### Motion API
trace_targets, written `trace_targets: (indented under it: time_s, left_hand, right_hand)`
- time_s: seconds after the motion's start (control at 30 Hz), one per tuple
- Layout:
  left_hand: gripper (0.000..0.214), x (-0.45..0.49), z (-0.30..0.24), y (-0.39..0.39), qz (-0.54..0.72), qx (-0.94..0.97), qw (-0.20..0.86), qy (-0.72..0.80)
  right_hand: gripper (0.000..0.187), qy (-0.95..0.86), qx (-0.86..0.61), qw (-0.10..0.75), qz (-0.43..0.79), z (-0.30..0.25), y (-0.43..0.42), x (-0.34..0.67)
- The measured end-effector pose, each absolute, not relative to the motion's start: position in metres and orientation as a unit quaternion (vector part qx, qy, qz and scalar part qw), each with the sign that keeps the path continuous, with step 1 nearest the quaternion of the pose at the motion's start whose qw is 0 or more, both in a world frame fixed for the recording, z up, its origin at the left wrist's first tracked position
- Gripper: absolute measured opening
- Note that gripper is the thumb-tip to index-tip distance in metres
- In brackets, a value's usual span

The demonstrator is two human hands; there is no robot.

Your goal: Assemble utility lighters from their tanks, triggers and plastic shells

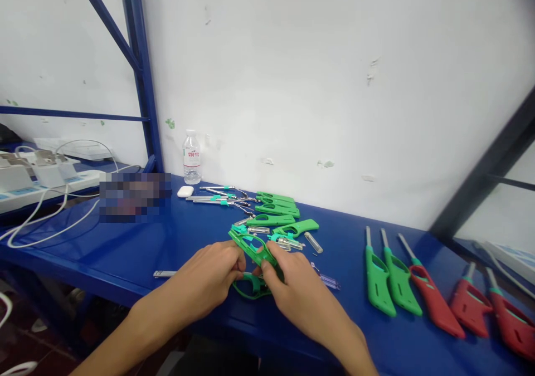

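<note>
My right hand [295,270] is closed on a green lighter casing half [238,237], which it holds tilted above the table with its finger loop showing. My left hand [215,267] is closed beside it, fingertips pinched low at another green casing half [247,294]; what they grip is hidden. A metal tube [164,274] sticks out to the left from beneath my left wrist. Just beyond my hands lie green casing halves [273,220], clear fuel tanks [313,242] and small teal parts. A purplish clear piece [330,281] rests by my right hand.
Finished-looking green lighters [378,284] and red lighters [437,301] lie in a row at right. Metal tubes with wires [217,199], a white case [185,191] and a water bottle [192,159] are at the back. Cables and power strips [50,186] occupy the left.
</note>
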State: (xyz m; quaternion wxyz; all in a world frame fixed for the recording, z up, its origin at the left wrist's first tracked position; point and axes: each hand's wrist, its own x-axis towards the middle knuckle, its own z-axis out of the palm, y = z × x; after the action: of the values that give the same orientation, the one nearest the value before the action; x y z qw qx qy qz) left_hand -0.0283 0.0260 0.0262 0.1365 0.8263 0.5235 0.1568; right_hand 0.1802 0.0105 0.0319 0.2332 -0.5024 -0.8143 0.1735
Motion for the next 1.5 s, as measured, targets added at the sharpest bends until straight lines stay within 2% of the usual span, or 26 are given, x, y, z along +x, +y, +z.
trace_targets:
  time_s: [0.37, 0.9, 1.5]
  left_hand:
    - [0.012, -0.0288, 0.0252, 0.0263, 0.17, 0.822, 0.163, 0.519]
    - [0.016, -0.0309, 0.0184, 0.0271, 0.211, 0.834, 0.208, 0.466]
    - [0.015, -0.0277, 0.0192, 0.0268, 0.203, 0.816, 0.197, 0.504]
  right_hand:
    - [0.016, -0.815, -0.494, 0.235, 0.19, 0.0296, 0.0103, 0.1838]
    - [0.015, -0.82, -0.487, 0.236, 0.187, 0.03, 0.0121, 0.184]
    - [0.015, -0.821, -0.491, 0.23, 0.178, 0.0295, 0.0111, 0.1846]
